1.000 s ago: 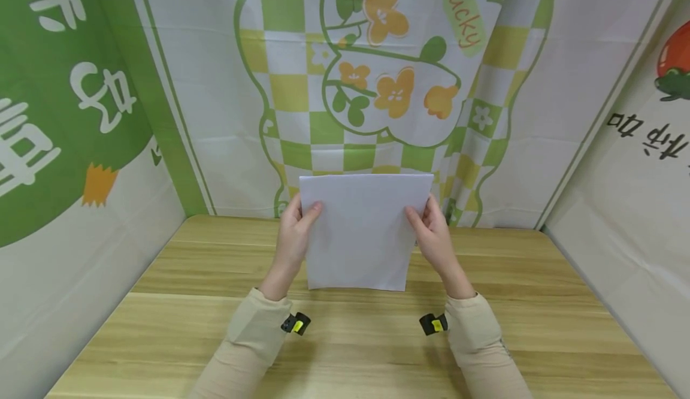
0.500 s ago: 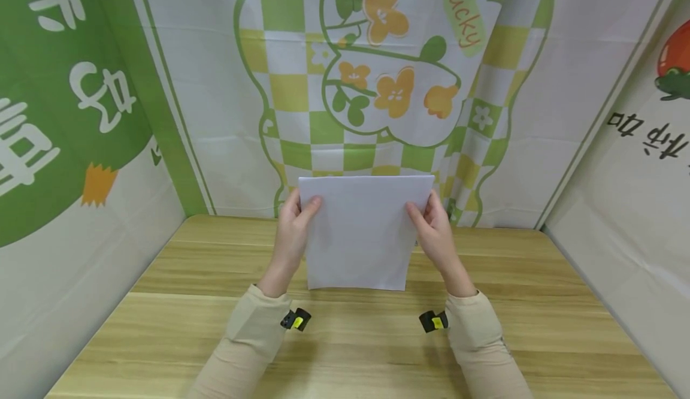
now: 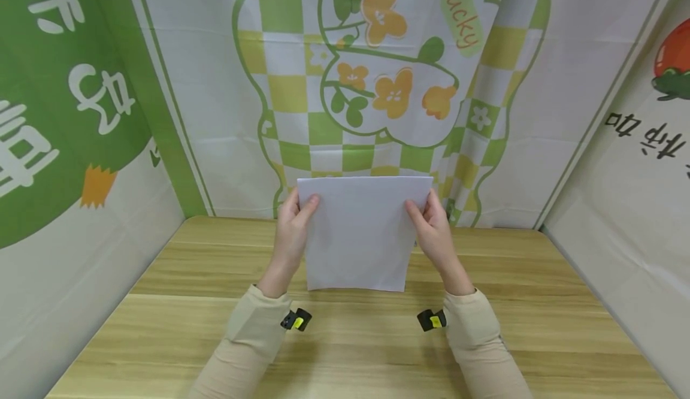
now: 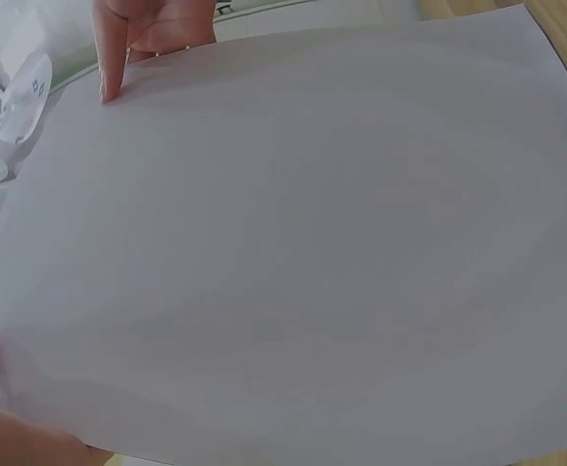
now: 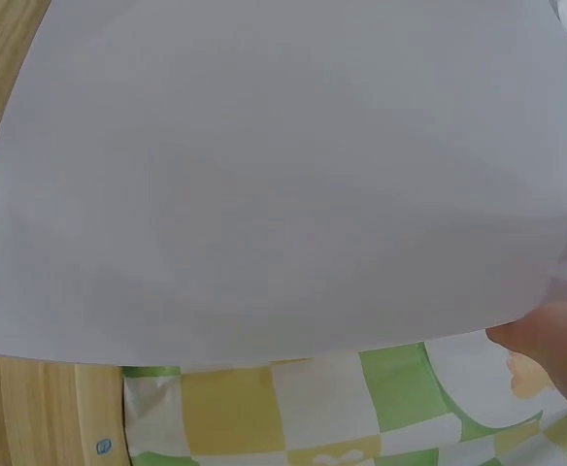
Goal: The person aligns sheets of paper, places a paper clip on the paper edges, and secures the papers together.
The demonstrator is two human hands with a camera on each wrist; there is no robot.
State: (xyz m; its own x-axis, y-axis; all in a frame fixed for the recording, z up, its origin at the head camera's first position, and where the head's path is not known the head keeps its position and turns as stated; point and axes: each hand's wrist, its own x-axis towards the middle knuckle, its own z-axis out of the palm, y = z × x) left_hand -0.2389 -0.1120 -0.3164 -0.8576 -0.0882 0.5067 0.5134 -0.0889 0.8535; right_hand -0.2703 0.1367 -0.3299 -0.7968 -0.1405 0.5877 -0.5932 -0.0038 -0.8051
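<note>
Paper (image 3: pixel 357 240), pinched at its upper sides by left hand (image 3: pixel 290 231) and right hand (image 3: pixel 435 232). I judge it light, bendy, easily creased; side edges suit holding.

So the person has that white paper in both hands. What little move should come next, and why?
Probably lower the white paper flat onto the table. The left hand and right hand grip its opposite sides near the upper edge, and in the head view bare table shows between the forearms, seemingly enough room for it.
</note>
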